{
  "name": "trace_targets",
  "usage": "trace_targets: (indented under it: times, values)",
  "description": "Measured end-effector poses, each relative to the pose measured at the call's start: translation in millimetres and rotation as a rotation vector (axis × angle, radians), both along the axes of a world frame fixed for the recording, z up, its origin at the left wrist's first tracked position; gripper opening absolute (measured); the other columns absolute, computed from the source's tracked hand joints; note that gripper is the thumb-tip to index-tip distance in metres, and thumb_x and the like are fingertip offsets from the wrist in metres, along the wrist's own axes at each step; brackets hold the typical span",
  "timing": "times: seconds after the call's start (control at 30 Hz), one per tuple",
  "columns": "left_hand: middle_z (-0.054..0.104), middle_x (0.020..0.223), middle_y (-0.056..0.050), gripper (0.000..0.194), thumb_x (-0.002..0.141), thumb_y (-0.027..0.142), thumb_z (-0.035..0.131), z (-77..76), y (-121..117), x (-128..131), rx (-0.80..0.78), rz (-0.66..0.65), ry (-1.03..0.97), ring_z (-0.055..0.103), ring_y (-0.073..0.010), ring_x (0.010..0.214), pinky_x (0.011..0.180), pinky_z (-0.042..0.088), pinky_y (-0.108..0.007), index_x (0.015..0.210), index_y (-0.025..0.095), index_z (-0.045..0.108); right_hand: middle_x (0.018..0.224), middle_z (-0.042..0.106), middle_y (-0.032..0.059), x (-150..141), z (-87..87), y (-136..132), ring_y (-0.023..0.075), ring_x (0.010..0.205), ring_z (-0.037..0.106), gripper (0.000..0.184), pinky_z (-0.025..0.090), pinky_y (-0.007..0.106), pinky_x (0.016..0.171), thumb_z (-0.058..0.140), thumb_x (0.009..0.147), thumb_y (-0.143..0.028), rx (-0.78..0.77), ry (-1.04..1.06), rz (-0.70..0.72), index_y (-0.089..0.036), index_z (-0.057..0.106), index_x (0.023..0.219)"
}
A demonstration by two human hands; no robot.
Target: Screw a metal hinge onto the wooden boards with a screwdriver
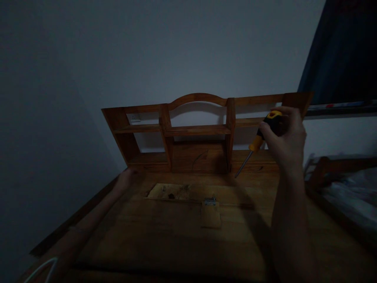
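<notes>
A screwdriver [256,142] with a yellow and black handle is gripped in my right hand [287,137], raised at the right. Its metal shaft slants down to the left, with the tip above the wooden desktop [173,243]. My left hand [127,179] is at the desktop's far left, near the base of the shelf unit; it is dark and smeared, so its fingers do not show clearly. Between the hands lies a small wooden piece [211,216] with a metal hinge [210,201] at its far end. Left of it is a pale, rough, stained patch [171,192] in the wood.
A wooden shelf unit [197,131] with an arched top rail stands along the back, against a pale wall [176,51]. A dark curtain [347,55] hangs at the upper right. Beyond the desk's right edge is a wooden frame [347,163] with pale plastic or cloth.
</notes>
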State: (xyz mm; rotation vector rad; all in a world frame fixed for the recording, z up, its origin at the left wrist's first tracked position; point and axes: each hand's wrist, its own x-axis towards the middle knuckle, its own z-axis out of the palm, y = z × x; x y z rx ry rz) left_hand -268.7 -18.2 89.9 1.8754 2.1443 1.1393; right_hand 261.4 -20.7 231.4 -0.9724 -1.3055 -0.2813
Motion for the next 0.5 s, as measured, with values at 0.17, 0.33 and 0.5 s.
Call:
trace_targets:
  times: [0.17,0.33,0.5]
  values:
    - [0.073,0.096,-0.006,0.021,0.086,0.041,0.065,-32.3,28.0,149.2,0.117,-0.446,-0.141,0.065,-0.0223,0.094,0.089,0.048,-0.031,0.087,0.022,0.074,0.101,0.070,0.0050,-5.4,-5.1,2.7,0.0234,0.090,0.068,0.037,0.051,0.036,0.078,0.068,0.082,-0.037,-0.192,-0.203,0.072,-0.024,0.057,0.114]
    - [0.072,0.098,-0.007,0.022,0.090,0.039,0.063,-69.9,28.8,260.7,0.118,-0.759,-0.280,0.065,-0.0206,0.095,0.089,0.048,-0.032,0.091,0.021,0.074,0.082,0.066,0.0025,-23.1,-11.3,1.7,0.0235,0.074,0.066,0.033,0.046,0.031,0.063,0.067,0.079,-0.036,-0.504,-0.548,0.209,-0.024,0.051,0.106]
    - [0.074,0.095,-0.007,0.020,0.088,0.039,0.066,-94.5,30.1,262.1,-0.005,-0.749,-0.323,0.067,-0.0209,0.090,0.084,0.049,-0.033,0.091,0.021,0.075,0.072,0.062,-0.0012,-41.9,-17.7,4.1,0.0198,0.063,0.061,0.023,0.041,0.028,0.056,0.063,0.082,-0.035,-0.662,-0.715,0.303,-0.025,0.050,0.098]
